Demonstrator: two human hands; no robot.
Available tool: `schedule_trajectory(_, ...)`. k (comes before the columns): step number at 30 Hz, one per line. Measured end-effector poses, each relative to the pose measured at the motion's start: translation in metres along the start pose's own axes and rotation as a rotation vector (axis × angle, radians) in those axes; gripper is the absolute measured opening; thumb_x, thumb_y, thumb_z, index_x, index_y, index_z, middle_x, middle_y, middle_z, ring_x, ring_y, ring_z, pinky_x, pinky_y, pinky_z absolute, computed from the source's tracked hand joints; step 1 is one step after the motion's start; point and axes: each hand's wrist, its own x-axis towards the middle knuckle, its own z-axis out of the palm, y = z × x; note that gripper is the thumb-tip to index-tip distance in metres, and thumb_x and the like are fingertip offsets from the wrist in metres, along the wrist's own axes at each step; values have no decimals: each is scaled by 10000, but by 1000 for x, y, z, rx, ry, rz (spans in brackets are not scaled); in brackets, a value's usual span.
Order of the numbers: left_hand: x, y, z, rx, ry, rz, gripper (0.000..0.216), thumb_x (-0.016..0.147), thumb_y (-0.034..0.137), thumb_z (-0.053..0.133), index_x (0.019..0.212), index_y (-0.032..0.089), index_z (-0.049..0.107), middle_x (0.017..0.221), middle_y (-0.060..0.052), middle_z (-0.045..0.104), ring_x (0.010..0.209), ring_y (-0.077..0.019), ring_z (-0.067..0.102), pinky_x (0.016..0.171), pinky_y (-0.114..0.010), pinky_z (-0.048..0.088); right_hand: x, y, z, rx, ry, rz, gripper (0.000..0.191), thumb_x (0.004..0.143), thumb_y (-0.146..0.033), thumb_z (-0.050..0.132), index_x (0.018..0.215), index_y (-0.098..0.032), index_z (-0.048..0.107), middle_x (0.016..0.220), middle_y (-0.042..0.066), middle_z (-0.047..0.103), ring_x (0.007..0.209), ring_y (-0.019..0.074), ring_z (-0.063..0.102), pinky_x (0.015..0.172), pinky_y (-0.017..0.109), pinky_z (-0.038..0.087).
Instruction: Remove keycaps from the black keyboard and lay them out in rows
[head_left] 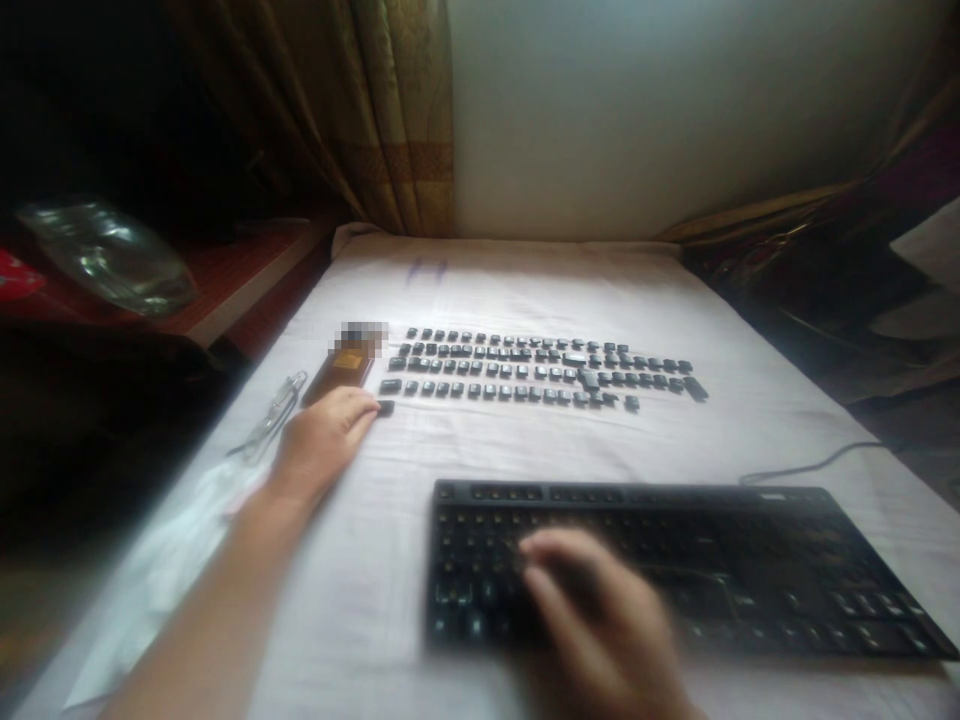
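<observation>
A black keyboard [750,560] with its keycaps taken off lies at the front of a white cloth [570,285]. Beyond it, several rows of loose black keycaps [540,370] are laid out. My left hand [322,440] reaches forward with fingers together, its fingertips touching a single keycap [385,407] at the left end of the nearest row. My right hand [592,610] rests over the keyboard's left half, fingers curled down; it is blurred by motion and I cannot see whether it holds anything.
A small brown bottle [341,368] lies just beyond my left hand. A clear tool [277,408] and crumpled tissue [180,560] lie at the cloth's left edge. The keyboard cable [810,466] runs off right. A plastic bag [112,255] sits on a red shelf at left.
</observation>
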Motion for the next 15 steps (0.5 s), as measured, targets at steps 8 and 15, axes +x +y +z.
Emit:
schedule_trajectory(8,0,0,0,13,0,-3,242,905,321,497,957,275,729,1117,-3,736,994,-204,686,819,-296,532,2,0,0,6,4,-14,138,902,-196,604,1031,-228,643,878,50,765,743,183,745,669,251,620)
schedule_trajectory(15,0,-1,-1,19,-3,-4,225,901,316,505,948,270,720,1106,1,738,987,-206,692,782,-286,529,1,0,-1,6,-2,-13,149,903,-189,606,1043,-227,640,895,47,760,758,173,740,685,245,612)
